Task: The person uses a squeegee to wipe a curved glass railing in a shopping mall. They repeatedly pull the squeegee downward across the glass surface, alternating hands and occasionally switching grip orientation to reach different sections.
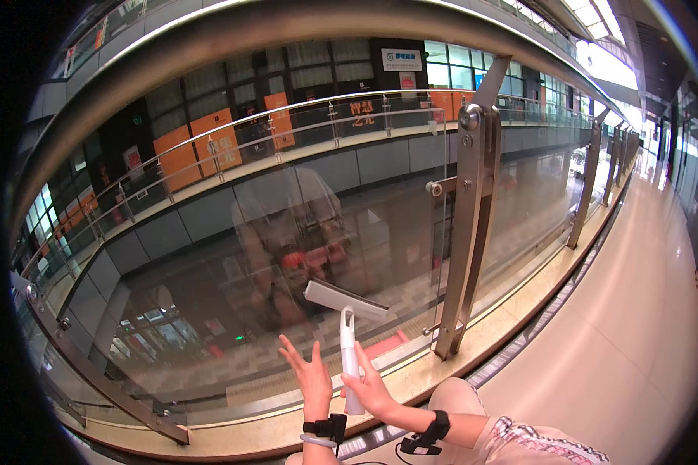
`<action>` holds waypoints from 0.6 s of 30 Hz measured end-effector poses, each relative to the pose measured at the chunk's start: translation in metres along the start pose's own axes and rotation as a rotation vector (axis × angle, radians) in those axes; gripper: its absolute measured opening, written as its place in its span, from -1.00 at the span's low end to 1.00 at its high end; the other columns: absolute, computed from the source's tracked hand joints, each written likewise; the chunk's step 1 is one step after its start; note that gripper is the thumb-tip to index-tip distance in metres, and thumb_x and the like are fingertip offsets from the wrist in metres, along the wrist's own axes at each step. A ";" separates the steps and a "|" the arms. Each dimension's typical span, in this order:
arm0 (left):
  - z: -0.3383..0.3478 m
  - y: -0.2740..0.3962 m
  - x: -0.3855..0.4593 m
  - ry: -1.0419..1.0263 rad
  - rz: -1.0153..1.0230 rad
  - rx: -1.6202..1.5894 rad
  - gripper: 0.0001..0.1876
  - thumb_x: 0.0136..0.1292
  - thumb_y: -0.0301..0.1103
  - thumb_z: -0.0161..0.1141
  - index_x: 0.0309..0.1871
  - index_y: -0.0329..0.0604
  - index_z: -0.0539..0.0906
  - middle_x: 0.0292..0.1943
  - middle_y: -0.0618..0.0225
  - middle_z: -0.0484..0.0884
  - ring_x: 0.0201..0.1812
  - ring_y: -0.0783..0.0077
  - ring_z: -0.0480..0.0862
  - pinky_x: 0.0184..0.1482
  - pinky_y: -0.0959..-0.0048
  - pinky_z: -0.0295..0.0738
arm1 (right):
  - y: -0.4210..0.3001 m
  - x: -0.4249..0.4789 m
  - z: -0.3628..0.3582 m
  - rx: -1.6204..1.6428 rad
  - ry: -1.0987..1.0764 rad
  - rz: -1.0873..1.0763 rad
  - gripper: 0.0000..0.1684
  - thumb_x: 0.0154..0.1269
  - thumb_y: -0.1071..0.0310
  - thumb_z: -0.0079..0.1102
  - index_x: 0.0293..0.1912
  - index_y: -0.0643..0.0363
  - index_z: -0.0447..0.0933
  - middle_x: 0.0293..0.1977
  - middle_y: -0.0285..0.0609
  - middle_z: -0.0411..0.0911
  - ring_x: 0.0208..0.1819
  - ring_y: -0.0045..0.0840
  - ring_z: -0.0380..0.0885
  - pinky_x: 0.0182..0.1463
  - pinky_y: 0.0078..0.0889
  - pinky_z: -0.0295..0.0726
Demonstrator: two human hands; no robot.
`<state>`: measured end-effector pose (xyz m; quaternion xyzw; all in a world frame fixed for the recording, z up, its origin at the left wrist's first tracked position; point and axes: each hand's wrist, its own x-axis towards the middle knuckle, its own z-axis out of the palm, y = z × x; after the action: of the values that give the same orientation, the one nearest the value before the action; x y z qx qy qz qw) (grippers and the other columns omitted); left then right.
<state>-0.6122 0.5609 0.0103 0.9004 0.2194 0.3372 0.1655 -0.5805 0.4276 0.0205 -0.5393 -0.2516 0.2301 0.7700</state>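
Observation:
A white window squeegee (350,354) is upright in my right hand (371,386), whose fingers wrap around its pale handle. Its wide head (346,301) tilts down to the right, in front of the glass panel (209,279) of a balustrade; whether the blade touches the glass I cannot tell. Just left of the handle, my left hand (314,378) is raised with its fingers spread and nothing in it. Each wrist wears a black strap with a small device.
A steel post (468,232) stands right of the panel, another slanted post (99,366) at left. Overhead curves a thick handrail (302,23). A stone ledge (238,433) runs along the bottom. Glossy corridor floor (605,325) stretches right. Beyond the glass lies a lower level.

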 end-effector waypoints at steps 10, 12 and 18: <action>0.006 -0.019 0.001 -0.031 -0.015 0.021 -0.47 0.09 -0.61 0.19 0.20 -0.10 0.53 0.53 -0.06 -0.31 0.45 -0.45 -0.08 0.29 -0.07 0.36 | 0.038 0.000 0.026 0.250 -0.011 -0.025 -0.11 0.46 0.36 -0.06 0.50 -0.11 -0.41 -0.32 -0.14 0.43 -0.52 -0.52 0.51 -0.47 -0.43 0.61; 0.010 -0.024 0.002 -0.040 -0.013 0.025 -0.48 0.10 -0.57 0.21 0.20 -0.10 0.53 0.53 -0.06 -0.32 0.45 -0.45 -0.09 0.29 -0.06 0.37 | 0.050 0.007 0.038 0.199 0.038 -0.029 -0.15 0.45 0.41 -0.08 0.47 -0.04 -0.38 -0.13 -0.09 0.40 -0.40 -0.49 0.53 -0.37 -0.39 0.63; -0.003 -0.014 -0.003 -0.012 0.003 0.035 -0.47 0.09 -0.56 0.28 0.20 -0.10 0.53 0.53 -0.06 -0.37 0.46 -0.44 -0.13 0.28 -0.04 0.39 | 0.005 0.069 0.026 0.233 0.229 -0.335 -0.25 0.41 0.54 -0.11 0.41 -0.08 -0.23 -0.14 -0.12 0.38 -0.35 -0.47 0.51 -0.34 -0.36 0.61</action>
<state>-0.6208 0.5717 0.0044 0.9054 0.2231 0.3283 0.1506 -0.5443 0.4910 0.0327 -0.4200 -0.2202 0.0638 0.8781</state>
